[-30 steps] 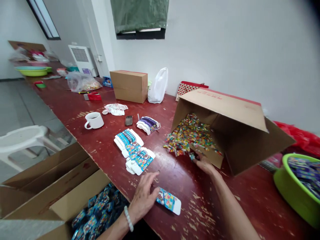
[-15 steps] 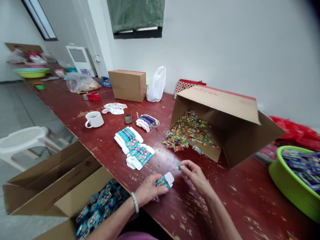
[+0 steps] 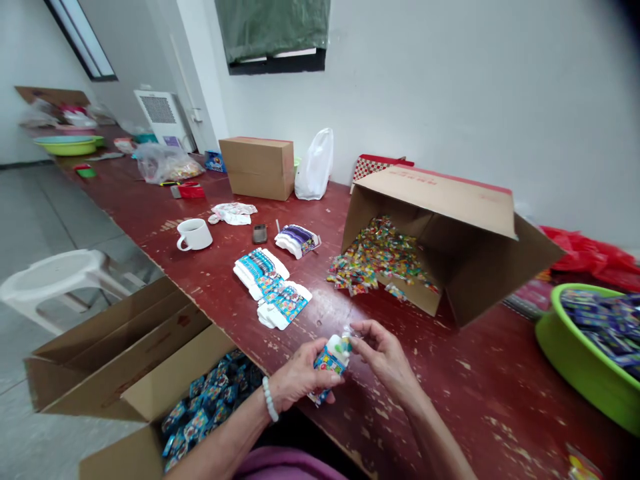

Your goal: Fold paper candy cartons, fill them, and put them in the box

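Note:
My left hand [image 3: 303, 375], with a beaded bracelet at the wrist, is closed around a small blue printed box [image 3: 330, 361] whose top end is open. At that open end, my right hand [image 3: 376, 345] pinches a small clear-wrapped candy packet [image 3: 346, 339] between thumb and fingers. Beyond them lie stacks of flat blue cartons [image 3: 285, 303] on the red table. A large cardboard box [image 3: 480, 267] lies on its side to the right, with a heap of colourful wrapped candies [image 3: 385, 257] spilling from its mouth.
Below the table edge at left, an open carton [image 3: 175, 360] holds many blue boxes [image 3: 200, 407]. A green basin [image 3: 575, 360] of purple packets stands at right. A white mug [image 3: 195, 235], purple cartons [image 3: 297, 240] and a white stool [image 3: 65, 280] are to the left.
My right hand has brought the candy packet leftward to the mouth of the blue box. The box, still in my left hand, is tilted a little more upright.

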`<state>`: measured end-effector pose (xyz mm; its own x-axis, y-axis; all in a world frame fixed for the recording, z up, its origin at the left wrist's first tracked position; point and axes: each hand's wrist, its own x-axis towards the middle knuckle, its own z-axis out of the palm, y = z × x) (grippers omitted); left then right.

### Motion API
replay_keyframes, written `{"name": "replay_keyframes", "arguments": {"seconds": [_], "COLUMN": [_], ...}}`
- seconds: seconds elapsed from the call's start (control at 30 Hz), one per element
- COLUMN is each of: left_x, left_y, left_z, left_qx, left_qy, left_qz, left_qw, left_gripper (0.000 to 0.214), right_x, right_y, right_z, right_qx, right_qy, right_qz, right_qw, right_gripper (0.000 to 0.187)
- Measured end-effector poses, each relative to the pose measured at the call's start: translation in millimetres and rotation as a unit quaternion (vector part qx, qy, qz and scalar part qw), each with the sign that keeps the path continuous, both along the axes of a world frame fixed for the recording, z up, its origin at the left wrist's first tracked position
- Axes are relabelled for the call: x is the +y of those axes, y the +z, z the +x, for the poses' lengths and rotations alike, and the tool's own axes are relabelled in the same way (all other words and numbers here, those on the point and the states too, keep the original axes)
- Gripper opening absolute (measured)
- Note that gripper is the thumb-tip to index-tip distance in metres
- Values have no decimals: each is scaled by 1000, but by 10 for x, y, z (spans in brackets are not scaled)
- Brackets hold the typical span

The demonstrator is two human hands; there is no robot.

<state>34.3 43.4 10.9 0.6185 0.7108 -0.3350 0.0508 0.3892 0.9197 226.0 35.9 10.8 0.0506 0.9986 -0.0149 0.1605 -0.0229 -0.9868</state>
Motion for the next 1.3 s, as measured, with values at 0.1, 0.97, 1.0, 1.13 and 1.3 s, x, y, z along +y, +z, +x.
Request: {"name": "replay_keyframes", "arguments": {"seconds": [0.1, 0.97, 1.0, 1.13, 1.3], "left_x": [-43, -83, -72, -20, -3], "left_y": [64, 41, 49, 85, 113], "left_z": [13, 87, 84, 46, 10], "left_qx": [4, -80, -84, -126, -105], "left_qy": [9, 250, 245, 197, 192], "left_qz": [17, -88, -99, -169, -138], "left_qw": [1000, 961, 961, 958, 966], "left_gripper": [42, 54, 53, 60, 50], "right_x": [-41, -98, -84, -76, -72], "right_y": [39, -49, -46, 23, 120], "right_z": [-47, -398, -406, -383, -311], "right_qx": [-25, 160, 173, 65, -47], "right_qy": [19, -14, -20, 30, 102], "right_qz": [18, 2, -8, 41, 91], "right_qw": [999, 987, 985, 997, 990], "right_gripper": [25, 29, 36, 19, 20]}}
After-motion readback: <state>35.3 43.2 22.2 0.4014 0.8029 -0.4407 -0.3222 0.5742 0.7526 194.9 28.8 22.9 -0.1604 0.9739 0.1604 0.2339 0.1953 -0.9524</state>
